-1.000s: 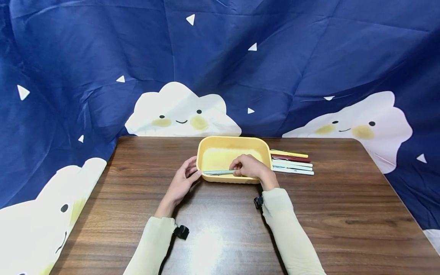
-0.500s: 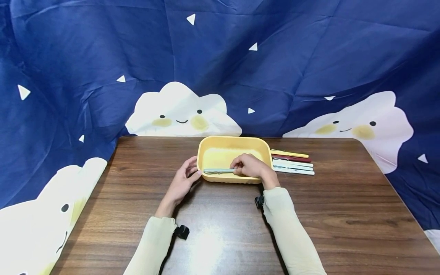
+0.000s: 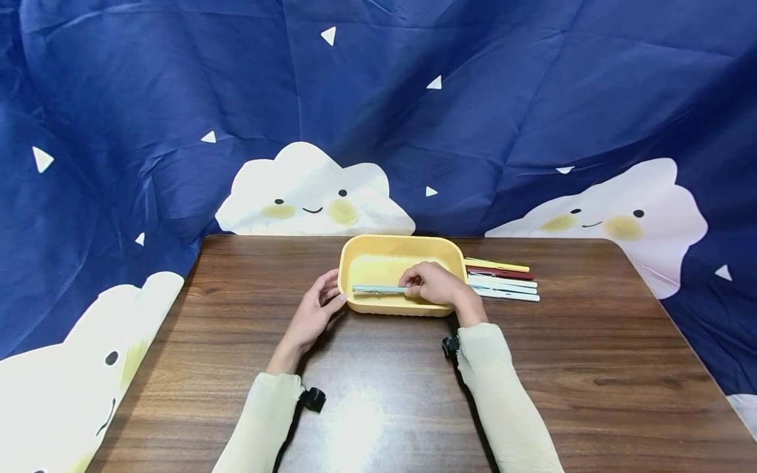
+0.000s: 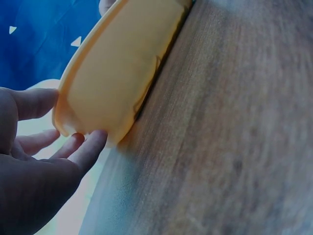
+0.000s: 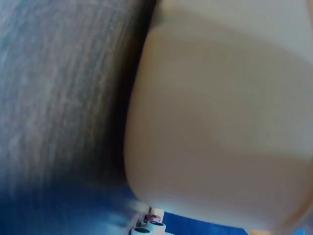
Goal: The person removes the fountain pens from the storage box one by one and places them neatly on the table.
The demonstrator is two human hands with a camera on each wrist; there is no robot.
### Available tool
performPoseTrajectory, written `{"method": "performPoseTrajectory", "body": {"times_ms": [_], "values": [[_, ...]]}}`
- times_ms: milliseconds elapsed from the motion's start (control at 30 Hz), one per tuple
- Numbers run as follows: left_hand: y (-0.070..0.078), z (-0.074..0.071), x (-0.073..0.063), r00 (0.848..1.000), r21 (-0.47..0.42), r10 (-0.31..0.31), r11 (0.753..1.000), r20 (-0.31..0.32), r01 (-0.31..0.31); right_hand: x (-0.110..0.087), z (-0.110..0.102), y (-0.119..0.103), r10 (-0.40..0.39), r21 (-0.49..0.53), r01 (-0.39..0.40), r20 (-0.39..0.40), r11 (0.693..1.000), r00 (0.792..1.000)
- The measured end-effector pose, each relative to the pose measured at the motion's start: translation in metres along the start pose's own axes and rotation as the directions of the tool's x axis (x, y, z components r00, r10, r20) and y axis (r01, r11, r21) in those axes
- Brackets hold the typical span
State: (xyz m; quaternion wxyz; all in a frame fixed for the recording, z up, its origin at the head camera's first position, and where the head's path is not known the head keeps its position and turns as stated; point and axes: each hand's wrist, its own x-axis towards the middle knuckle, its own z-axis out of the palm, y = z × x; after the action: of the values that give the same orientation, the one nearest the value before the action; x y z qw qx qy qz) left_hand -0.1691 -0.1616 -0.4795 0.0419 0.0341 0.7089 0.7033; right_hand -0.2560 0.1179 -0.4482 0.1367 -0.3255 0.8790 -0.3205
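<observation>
A yellow rectangular box [image 3: 405, 243] with rounded corners stands near the table's far edge. My right hand [image 3: 436, 286] reaches inside it and pinches one end of a light teal pen with a clip [image 3: 378, 290]. The pen lies level across the front half of the box, its clip end toward the left. At the box's left front corner my left hand [image 3: 310, 316] rests its fingertips and thumb against the outside, fingers spread and fairly straight; the left wrist view shows these fingers [image 4: 90, 149] against the wall. In the right wrist view the box wall [image 5: 220, 107] hides my right hand.
Right of the box lie several pens side by side: a yellow pen [image 3: 498, 265], a dark red pen [image 3: 503, 273] and pale pens [image 3: 508, 295]. The brown wooden table [image 3: 378, 381] ends at a blue curtain [image 3: 473, 118] with clouds.
My right hand has shifted slightly right and back, carrying the teal pen away from the box's front wall. My left hand and the box stay in place.
</observation>
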Motion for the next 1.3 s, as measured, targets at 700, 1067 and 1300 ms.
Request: {"method": "performPoseTrajectory", "body": {"times_ms": [700,1067,1300], "values": [[-0.001,-0.001,0.001,1.0,0.004,0.0,1.0,-0.002,0.0,-0.021,-0.014,-0.008,-0.06,-0.016,0.058,-0.123,0.998,0.991],[0.0,-0.001,0.001,1.0,0.01,0.0,1.0,-0.003,0.0,-0.031,-0.019,-0.009,-0.064,-0.03,0.06,-0.164,0.998,0.984],[0.001,0.0,0.0,1.0,0.008,-0.003,1.0,-0.009,0.003,-0.041,-0.025,-0.013,-0.03,-0.009,0.029,-0.187,1.0,0.982]]}}
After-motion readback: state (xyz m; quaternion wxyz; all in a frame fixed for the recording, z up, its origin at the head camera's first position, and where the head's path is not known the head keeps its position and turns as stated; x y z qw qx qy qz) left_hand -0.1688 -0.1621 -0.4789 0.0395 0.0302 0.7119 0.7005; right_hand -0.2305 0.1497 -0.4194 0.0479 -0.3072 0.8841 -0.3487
